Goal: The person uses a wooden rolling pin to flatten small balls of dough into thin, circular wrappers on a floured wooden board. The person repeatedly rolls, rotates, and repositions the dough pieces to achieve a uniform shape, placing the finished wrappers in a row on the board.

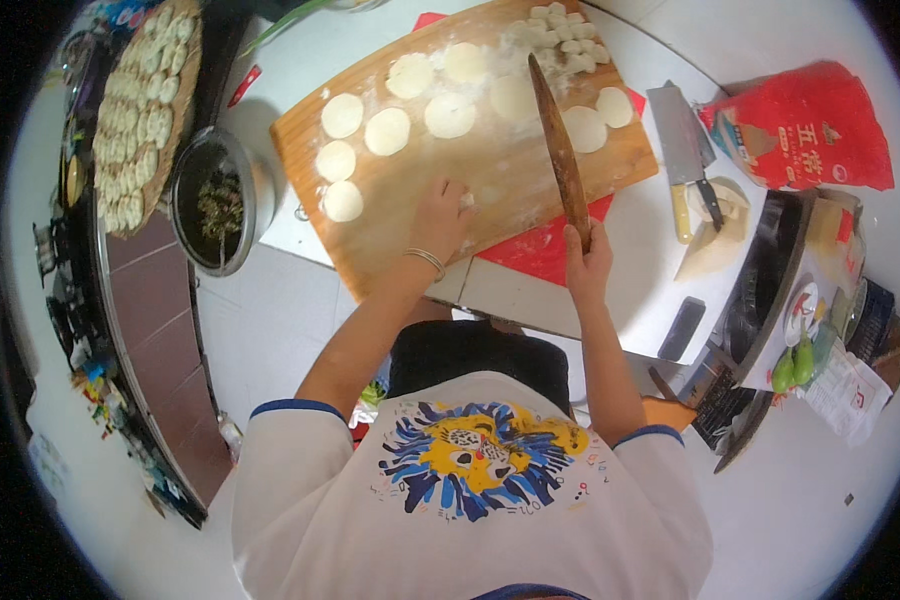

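Note:
My right hand grips the near end of a wooden rolling pin, which is raised at a slant over the right part of the floured wooden board. Low over the board's near middle, my left hand has its fingers drawn together on a small pale piece of dough. Several flat round dough wrappers lie along the board's left and far sides, and a wrapper sits right of the pin. Small floured dough lumps cluster in the far right corner.
A bowl of dark green filling stands left of the board, beside a tray of dumplings. To the right are a cleaver, a yellow-handled tool, a red bag and a phone. A red mat shows under the board.

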The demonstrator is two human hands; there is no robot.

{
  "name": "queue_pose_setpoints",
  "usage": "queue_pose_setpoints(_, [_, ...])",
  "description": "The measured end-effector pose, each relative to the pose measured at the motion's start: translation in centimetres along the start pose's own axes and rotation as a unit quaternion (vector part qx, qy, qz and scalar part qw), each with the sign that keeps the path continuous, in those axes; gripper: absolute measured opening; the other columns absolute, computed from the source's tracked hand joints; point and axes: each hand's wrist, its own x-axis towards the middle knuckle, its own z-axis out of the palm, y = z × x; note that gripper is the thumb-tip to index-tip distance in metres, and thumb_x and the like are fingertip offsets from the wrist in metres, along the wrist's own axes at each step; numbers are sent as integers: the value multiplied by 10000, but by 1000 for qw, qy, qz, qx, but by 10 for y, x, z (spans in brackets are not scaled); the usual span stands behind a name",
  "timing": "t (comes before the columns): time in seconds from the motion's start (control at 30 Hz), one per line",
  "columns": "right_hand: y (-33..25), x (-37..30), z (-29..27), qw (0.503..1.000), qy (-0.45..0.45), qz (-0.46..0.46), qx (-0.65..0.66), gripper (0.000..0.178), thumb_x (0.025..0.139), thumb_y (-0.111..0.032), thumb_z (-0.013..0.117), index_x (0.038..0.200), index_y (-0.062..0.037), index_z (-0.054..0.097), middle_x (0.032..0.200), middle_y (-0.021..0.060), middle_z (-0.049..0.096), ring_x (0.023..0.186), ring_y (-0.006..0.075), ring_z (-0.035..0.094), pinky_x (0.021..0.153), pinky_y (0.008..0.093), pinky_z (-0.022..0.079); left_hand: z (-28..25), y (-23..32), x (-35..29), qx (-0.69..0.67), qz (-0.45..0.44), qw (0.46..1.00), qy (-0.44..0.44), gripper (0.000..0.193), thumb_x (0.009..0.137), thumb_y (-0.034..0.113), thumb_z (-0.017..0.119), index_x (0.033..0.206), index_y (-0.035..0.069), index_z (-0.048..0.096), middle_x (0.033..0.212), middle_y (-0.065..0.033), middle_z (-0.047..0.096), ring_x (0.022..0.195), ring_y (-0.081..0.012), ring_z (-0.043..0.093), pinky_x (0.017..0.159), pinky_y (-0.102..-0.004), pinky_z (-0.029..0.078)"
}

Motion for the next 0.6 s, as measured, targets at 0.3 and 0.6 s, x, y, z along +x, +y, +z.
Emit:
queue_pose_setpoints(0.3, [10,1,21,998,-54,-31,-22,275,911,-209,650,1079,2,596,858,146,624,768,269,596,720,349,473,9,-38,-29,-48,-18,998,25,274,778,131,717,1001,24,598,969,-155,558,871,-338,586,748,-414,499])
queue_pose_setpoints(0.6, [15,-9,14,999,-51,1,0,295,917,-243,654,1072,2,599,848,129,637,760,219,597,700,341,471,20,-29,-22,-95,15,993,64,243,758,79,690,982,49,601,915,-135,581,850,-330,588,732,-414,485])
